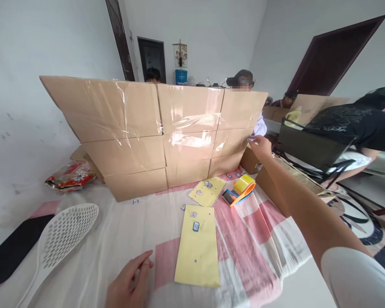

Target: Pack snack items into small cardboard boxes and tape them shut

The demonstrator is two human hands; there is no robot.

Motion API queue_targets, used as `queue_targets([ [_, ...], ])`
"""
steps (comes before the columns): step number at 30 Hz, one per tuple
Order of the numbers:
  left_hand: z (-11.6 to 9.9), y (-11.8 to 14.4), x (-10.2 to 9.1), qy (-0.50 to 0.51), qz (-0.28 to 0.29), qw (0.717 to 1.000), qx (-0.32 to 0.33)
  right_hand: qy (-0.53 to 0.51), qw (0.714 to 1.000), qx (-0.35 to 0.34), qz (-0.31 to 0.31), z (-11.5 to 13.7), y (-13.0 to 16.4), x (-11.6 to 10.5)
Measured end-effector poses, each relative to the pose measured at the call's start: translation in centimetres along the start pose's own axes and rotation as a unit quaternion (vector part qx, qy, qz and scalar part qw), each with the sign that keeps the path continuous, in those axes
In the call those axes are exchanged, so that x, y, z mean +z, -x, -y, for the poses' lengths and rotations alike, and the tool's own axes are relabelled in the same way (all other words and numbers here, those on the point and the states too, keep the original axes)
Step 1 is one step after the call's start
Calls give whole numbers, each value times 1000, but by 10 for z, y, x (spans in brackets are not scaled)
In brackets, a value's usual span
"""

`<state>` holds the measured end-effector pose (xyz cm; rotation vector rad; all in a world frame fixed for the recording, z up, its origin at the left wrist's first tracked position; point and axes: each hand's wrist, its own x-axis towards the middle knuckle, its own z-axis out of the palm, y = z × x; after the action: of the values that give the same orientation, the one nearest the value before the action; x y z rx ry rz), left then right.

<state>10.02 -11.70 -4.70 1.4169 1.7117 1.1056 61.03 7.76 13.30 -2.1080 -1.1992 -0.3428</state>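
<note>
White walls, two dark doors, other people seated behind and to the right. Pink-and-white checked cloth (263, 239) covers the worktop.

Cardboard wall (157, 132), taped boxes stacked upright across the far side of the worktop, glossy with clear tape. Right hand (259, 146) stretched out to its right edge, fingertips pinched on a small sticker (250, 139) at the cardboard face. Grip nearly closed; whether the sticker is already pressed down cannot be told.

Left hand (128, 282) rests on the cloth near the front edge, fingers loosely curled, holding nothing, just beside the long yellow backing sheet (198, 248), which carries a few stickers. A second yellow sheet (208, 191) lies further back, loose stickers scattered about it. Tape dispenser (240, 190), yellow and orange, sits just right of that sheet. White perforated scoop (62, 235) lies at the left; red snack packet (71, 174) by the boxes' left end.

Risks, as judged:
- Outstretched arm pushing on the stack's end could shove or tip the boxes; nothing visibly braces them.
- Glossy tape may take the sticker poorly; it could curl or drop.
- Forearm passes over the dispenser and could knock it.
</note>
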Motion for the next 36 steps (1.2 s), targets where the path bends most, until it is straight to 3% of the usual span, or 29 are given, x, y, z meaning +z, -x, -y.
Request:
queue_targets([
  [7, -2, 2, 1, 19, -22, 999, -22, -66, 995, 36, -66, 7, -13, 19],
  [18, -2, 2, 1, 34, -21, 999, -22, -118, 991, 46, -43, -5, -27, 12],
  [25, 2, 1, -3, 11, -6, 1000, -25, -157, 980, 46, -115, -7, -27, 20],
  [31, 13, -6, -7, 0, 28, 999, -40, -204, 972, 45, -110, -1, -29, 21],
  [36, 17, -5, -8, 12, 22, 999, -31, -233, 964, 63, -108, 0, -16, 25],
])
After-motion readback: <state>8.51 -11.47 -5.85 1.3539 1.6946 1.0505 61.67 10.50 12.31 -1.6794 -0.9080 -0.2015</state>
